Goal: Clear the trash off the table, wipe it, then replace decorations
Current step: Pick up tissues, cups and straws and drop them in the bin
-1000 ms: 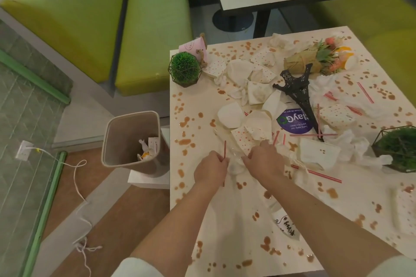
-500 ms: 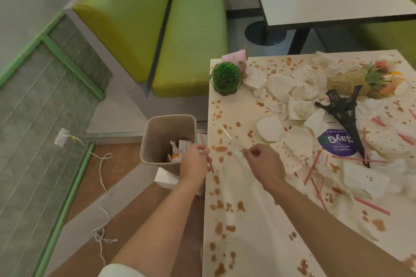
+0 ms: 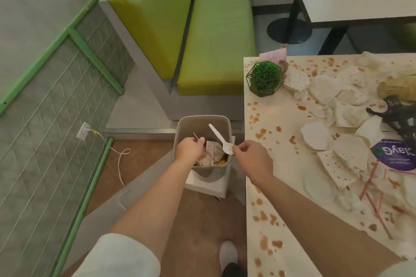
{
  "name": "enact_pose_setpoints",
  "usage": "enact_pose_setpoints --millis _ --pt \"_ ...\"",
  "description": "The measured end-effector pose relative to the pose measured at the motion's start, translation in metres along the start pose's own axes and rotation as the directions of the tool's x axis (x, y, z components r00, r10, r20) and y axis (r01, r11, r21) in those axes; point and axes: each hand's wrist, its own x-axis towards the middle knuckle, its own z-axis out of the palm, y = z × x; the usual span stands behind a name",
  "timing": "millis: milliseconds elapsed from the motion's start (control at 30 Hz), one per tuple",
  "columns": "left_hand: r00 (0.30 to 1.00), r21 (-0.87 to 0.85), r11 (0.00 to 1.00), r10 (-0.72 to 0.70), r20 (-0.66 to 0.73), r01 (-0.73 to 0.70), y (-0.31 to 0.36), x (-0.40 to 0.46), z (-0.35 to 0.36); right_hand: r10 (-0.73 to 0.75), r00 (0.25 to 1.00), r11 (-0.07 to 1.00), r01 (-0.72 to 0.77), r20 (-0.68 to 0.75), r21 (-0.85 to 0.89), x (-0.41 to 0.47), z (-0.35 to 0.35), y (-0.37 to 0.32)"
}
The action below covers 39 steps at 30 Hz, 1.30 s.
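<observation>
My left hand (image 3: 190, 148) is over the beige trash bin (image 3: 181, 125), shut on a thin red straw (image 3: 203, 147). Beside it, at the bin's right rim, my right hand (image 3: 252, 157) pinches the bowl end of a white plastic spoon (image 3: 220, 138), whose handle points up over the bin. Inside the bin lies spotted paper trash (image 3: 212, 153). The stained white table (image 3: 281, 119) on the right carries crumpled napkins (image 3: 326, 87), torn spotted paper plates (image 3: 337, 164) and more red straws (image 3: 369, 182).
A green ball plant in a wire frame (image 3: 264, 78) and a pink card (image 3: 273, 54) stand at the table's near-left corner. A black Eiffel tower model (image 3: 400, 117) and purple round sticker (image 3: 394, 153) lie farther right. Green bench (image 3: 216, 33) behind; a cable (image 3: 117, 159) trails on the floor.
Both hands left the table and swung left to the bin, the left carrying the red straw, the right the white spoon. My view turned left and down with them.
</observation>
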Motion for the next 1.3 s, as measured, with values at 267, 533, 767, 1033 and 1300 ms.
enact_pose_setpoints --millis 267,533,767,1033,1300 --pt "0.996 -0.034 0.996 0.084 -0.013 -0.085 -0.024 0.002 -0.006 0.002 1.0 0.996 -0.001 0.006 -0.087 0.008 0.036 -0.019" --pt "0.979 0.084 0.981 0.163 0.126 -0.174 -0.023 -0.018 0.02 0.07 0.997 0.997 -0.071 -0.034 -0.043 -0.006 0.014 0.008" --pt "0.919 0.198 0.915 0.295 0.261 -0.351 0.002 -0.056 0.063 0.131 0.979 0.991 -0.128 -0.159 0.03 -0.017 -0.03 0.058" --pt "0.836 0.237 0.842 0.367 0.409 -0.485 0.029 -0.099 0.122 0.242 0.94 0.967 -0.255 -0.241 -0.023 -0.031 -0.077 0.115" --pt "0.729 0.382 0.634 0.473 0.495 -0.672 0.053 -0.133 0.19 0.214 0.929 0.967 -0.245 -0.302 -0.068 -0.042 -0.117 0.172"
